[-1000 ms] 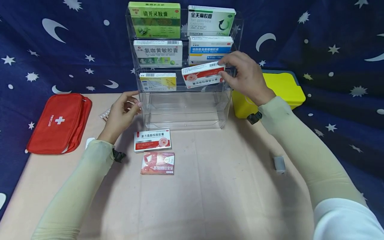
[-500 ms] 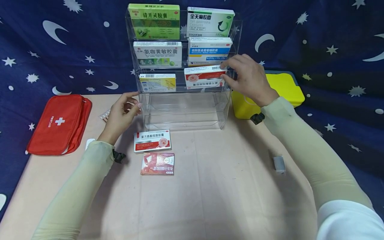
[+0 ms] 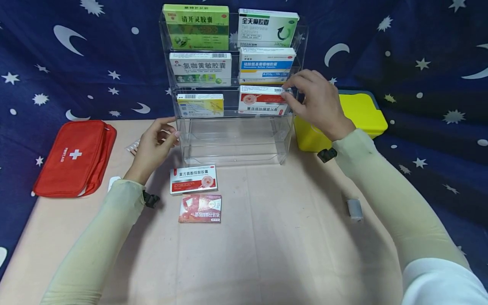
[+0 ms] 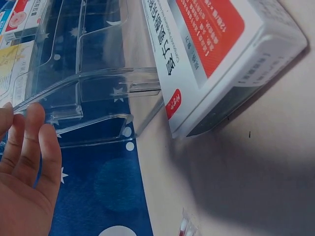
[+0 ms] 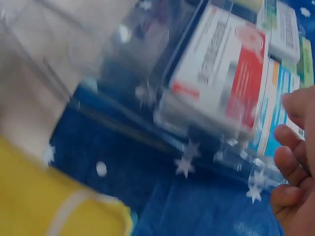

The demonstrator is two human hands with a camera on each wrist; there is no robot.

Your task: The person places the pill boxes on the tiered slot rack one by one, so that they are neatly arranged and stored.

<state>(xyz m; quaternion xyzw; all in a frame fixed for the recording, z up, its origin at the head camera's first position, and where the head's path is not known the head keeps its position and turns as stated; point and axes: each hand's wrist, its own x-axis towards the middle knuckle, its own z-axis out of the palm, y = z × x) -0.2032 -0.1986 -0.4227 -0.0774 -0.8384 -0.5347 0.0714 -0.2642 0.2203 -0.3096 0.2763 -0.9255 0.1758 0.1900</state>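
Note:
A clear acrylic display rack (image 3: 235,146) stands at the table's back, with medicine boxes on its upper tiers. My right hand (image 3: 318,101) pinches the right end of a red-and-white medicine box (image 3: 263,101), which sits level in the third tier. The blurred right wrist view shows this medicine box (image 5: 216,69) inside the rack, with my curled fingers close by. My left hand (image 3: 152,146) holds the rack's left side edge with thumb and fingertips; the left wrist view shows the hand (image 4: 29,172) at that edge. Left of the held box is a yellow-and-white box (image 3: 201,106).
Another red-and-white box (image 3: 193,179) and a pinkish-red box (image 3: 200,209) lie before the rack. A red first-aid pouch (image 3: 72,159) is at left, with a blister pack (image 3: 132,147) by my left hand. A yellow case (image 3: 362,112) and small grey block (image 3: 355,210) are at right.
The red-and-white box has gone from tilted to level, sliding right and down into the third tier. My right hand moved slightly right and down with it. The left hand stayed put.

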